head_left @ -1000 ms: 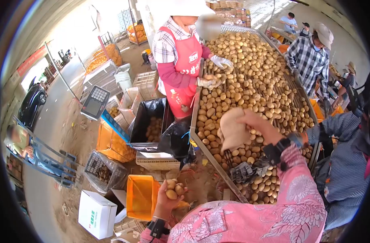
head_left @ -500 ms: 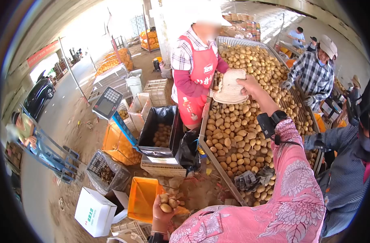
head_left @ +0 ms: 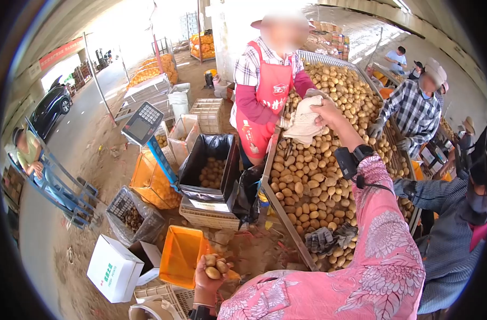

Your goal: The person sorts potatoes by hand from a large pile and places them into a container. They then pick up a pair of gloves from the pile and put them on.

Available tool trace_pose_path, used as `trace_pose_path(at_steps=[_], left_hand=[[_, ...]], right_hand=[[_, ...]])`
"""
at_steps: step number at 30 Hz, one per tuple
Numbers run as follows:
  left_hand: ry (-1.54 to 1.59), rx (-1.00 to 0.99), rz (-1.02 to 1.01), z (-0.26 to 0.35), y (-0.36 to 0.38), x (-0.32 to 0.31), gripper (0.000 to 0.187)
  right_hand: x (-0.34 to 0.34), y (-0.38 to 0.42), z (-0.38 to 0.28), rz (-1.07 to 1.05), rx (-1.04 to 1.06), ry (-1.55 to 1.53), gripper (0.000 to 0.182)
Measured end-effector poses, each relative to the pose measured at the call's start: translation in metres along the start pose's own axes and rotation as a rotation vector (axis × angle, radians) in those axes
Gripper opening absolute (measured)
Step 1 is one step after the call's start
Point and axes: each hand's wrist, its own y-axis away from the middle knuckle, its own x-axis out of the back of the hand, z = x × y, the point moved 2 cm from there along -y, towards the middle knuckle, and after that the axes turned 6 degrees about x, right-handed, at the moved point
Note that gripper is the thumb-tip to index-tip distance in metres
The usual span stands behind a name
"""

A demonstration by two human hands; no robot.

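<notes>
My left hand point(head_left: 205, 279) is low at the front, palm up, its fingers curled around several potatoes point(head_left: 215, 266). The orange crate point(head_left: 174, 250) is just behind it. My right hand point(head_left: 329, 115) reaches far out over the sorting table and grips the edge of a folded beige cloth point(head_left: 303, 126); its exact kind I cannot make out. A person in a red apron point(head_left: 274, 88) stands across from me with gloved hands against the same cloth. Loose potatoes point(head_left: 312, 181) cover the table beneath it. A pair of dark gloves point(head_left: 328, 240) rests on the potatoes near me.
A black-lined crate of potatoes point(head_left: 230, 165) and a scale display point(head_left: 142, 124) stand left of the table. Further forward are a lined grey crate point(head_left: 121, 213) and a white carton point(head_left: 115, 266). Co-workers in checked point(head_left: 414, 104) and blue point(head_left: 451, 229) shirts work at my right.
The beige cloth, spread fairly flat before, now hangs more folded, and the apron-wearer's second hand has come up to it. My left hand still holds the potatoes.
</notes>
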Motion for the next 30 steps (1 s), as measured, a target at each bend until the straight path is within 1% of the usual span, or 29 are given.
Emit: trace_pose_path(at_steps=[4, 6, 9, 10, 12, 13, 14, 15, 17, 18, 20, 22, 23, 25, 26, 28, 29, 30], left_hand=[[0.021, 0.015, -0.004, 0.001, -0.003, 0.002, 0.040], [0.023, 0.013, -0.009, 0.002, -0.006, 0.003, 0.040], [0.034, 0.019, 0.034, 0.005, -0.004, 0.004, 0.040], [0.015, -0.012, 0.055, 0.006, -0.006, 0.003, 0.040], [0.010, -0.057, 0.107, 0.003, -0.006, -0.004, 0.039], [0.016, -0.072, 0.093, 0.002, -0.010, -0.002, 0.040], [0.073, -0.039, 0.099, 0.003, -0.014, 0.001, 0.040], [0.023, -0.008, 0.009, 0.004, -0.016, -0.001, 0.040], [0.021, 0.040, 0.099, 0.003, -0.020, -0.010, 0.039], [-0.002, 0.053, 0.092, 0.003, -0.024, -0.011, 0.038], [-0.020, 0.067, 0.107, 0.004, -0.036, -0.008, 0.038], [-0.030, 0.142, -0.004, 0.004, -0.049, -0.009, 0.037], [-0.027, 0.157, 0.014, 0.004, -0.053, -0.012, 0.037], [-0.067, 0.147, 0.045, 0.004, -0.062, -0.019, 0.039], [-0.079, 0.177, 0.066, 0.005, -0.066, -0.021, 0.039], [-0.156, 0.169, 0.121, 0.009, -0.080, -0.026, 0.041], [-0.188, 0.220, 0.133, 0.011, -0.089, -0.029, 0.041], [-0.166, 0.226, 0.165, 0.018, -0.099, -0.031, 0.039]], right_hand=[[-0.002, 0.003, -0.002, 0.036, 0.000, 0.069, 0.039], [-0.003, 0.004, -0.005, 0.074, -0.039, -0.050, 0.039], [0.008, -0.002, -0.004, 0.125, -0.024, -0.141, 0.040], [0.010, -0.002, 0.002, 0.146, -0.033, -0.183, 0.040], [0.012, 0.006, 0.008, 0.149, -0.004, -0.137, 0.041], [0.010, 0.024, 0.010, 0.098, 0.024, -0.125, 0.040], [0.010, 0.041, 0.006, 0.041, 0.058, -0.116, 0.040], [0.009, 0.056, 0.010, -0.013, 0.005, -0.070, 0.040], [0.004, 0.100, 0.012, -0.103, -0.080, 0.005, 0.039], [0.001, 0.125, 0.015, -0.132, -0.106, 0.030, 0.038], [0.013, 0.151, 0.063, -0.201, -0.141, -0.096, 0.035], [0.015, 0.196, 0.087, -0.167, -0.258, -0.102, 0.032], [0.019, 0.219, 0.101, -0.166, -0.281, -0.104, 0.032], [0.028, 0.265, 0.135, -0.119, -0.421, -0.242, 0.029], [0.031, 0.286, 0.147, -0.100, -0.452, -0.252, 0.029], [0.040, 0.334, 0.173, -0.017, -0.561, -0.346, 0.026], [0.046, 0.356, 0.190, 0.014, -0.561, -0.509, 0.026], [0.046, 0.376, 0.184, 0.086, -0.603, -0.403, 0.028]])
